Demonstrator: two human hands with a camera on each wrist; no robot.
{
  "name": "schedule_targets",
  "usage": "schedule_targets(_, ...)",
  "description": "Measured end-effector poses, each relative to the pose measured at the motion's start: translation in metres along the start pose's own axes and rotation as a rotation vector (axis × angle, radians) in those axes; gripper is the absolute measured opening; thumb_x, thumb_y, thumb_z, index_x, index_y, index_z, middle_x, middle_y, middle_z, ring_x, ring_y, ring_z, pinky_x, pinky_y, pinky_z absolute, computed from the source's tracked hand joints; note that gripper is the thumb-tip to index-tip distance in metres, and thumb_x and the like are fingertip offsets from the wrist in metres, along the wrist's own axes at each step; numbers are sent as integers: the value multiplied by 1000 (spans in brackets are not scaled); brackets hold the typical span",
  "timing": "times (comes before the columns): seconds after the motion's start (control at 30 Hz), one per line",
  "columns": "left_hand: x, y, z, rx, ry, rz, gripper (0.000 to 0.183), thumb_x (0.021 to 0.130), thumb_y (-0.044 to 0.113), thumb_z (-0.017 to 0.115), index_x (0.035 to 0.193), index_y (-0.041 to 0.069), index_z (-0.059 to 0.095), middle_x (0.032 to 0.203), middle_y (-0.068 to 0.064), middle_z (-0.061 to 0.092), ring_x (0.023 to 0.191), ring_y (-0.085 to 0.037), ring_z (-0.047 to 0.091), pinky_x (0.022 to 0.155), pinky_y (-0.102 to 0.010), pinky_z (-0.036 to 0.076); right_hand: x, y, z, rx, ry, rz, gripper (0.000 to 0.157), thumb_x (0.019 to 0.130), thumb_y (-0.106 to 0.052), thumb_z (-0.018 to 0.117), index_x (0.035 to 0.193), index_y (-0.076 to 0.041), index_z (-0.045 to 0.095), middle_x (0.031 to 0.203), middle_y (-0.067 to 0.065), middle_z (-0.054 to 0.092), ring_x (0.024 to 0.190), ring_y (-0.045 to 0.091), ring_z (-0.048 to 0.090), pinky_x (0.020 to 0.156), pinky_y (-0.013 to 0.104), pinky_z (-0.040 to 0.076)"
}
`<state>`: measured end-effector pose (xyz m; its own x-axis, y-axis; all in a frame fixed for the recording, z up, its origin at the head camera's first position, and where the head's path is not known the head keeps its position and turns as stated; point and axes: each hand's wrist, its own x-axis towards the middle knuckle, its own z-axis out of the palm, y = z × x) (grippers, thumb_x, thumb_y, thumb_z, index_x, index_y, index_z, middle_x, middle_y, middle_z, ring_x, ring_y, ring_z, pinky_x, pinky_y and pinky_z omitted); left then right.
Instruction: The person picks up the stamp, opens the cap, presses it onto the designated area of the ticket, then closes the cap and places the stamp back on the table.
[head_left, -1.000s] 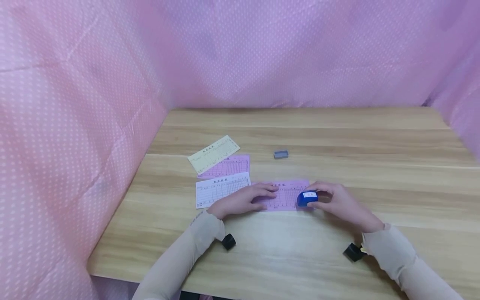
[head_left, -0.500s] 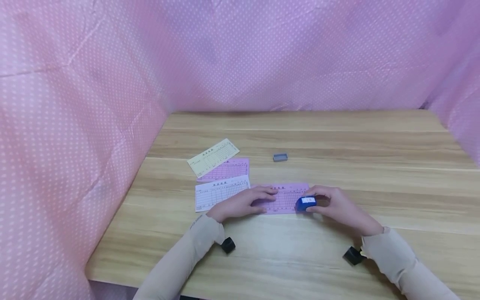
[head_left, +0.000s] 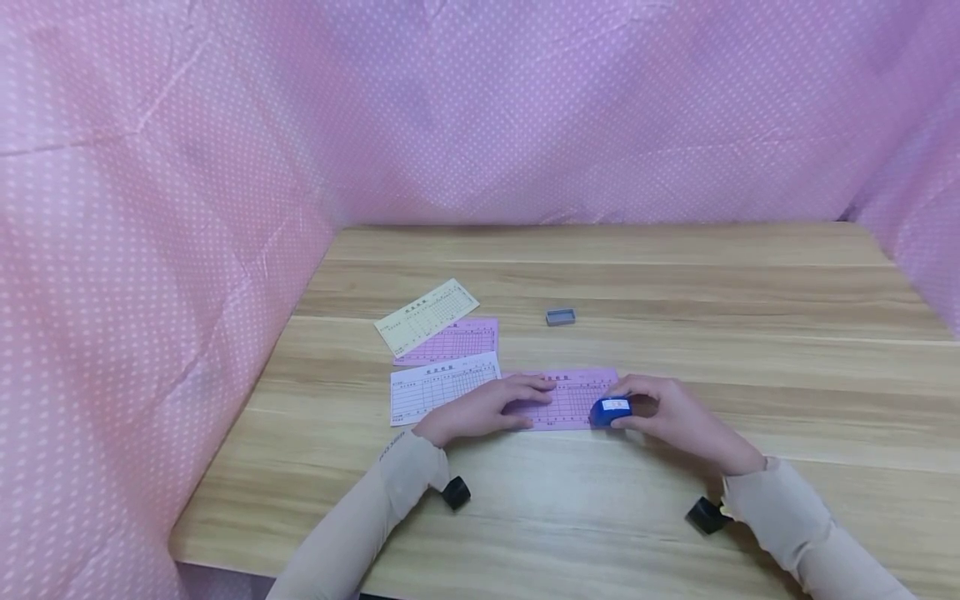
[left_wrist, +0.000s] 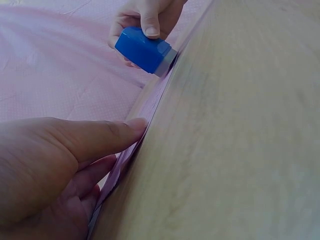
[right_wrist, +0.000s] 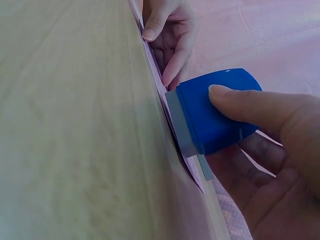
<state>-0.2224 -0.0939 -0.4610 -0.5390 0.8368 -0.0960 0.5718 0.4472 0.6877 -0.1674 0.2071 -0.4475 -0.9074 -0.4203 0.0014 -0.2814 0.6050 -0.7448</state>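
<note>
One pink slip (head_left: 573, 402) lies on the table (head_left: 585, 500), partly under your spread left hand (head_left: 486, 407). Your right hand (head_left: 671, 417) pinches the blue stamp (head_left: 611, 413) at the slip's near right corner.

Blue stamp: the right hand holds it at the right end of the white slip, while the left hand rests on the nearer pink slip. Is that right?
Not quite: the head view shows the blue stamp at the right end of the nearer pink slip, not the white slip. The right hand does hold it, and the left hand rests on that pink slip.
</note>
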Motion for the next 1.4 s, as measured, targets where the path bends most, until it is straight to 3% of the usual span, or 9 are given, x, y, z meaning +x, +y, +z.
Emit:
schedule_targets(0.4,0,0,0,-16,-1,-8,44,95,16,61,138,14,53,155,3,38,147,-15,28,120,-35,25,-1,-1,-1,23,-5,-20,31,81,-12,77,111,-15,69,111,4,70,101,8,64,90,33,55)
schedule_targets(1.2,-2,5,2,-1,8,-2,43,95,18,61,138,16,54,155,5,39,146,-14,29,120,-34,26,-4,-5,-3,-13,-18,7,28,82,-14,76,108,-21,69,113,0,70,108,21,65,94,40,52)
schedule_targets(1.4,-4,8,2,3,8,-9,43,95,17,61,137,15,54,154,5,39,146,-15,29,120,-35,25,-5,-7,-3,-24,-4,-37,27,82,-17,76,108,-18,69,112,1,71,106,17,65,93,38,53)
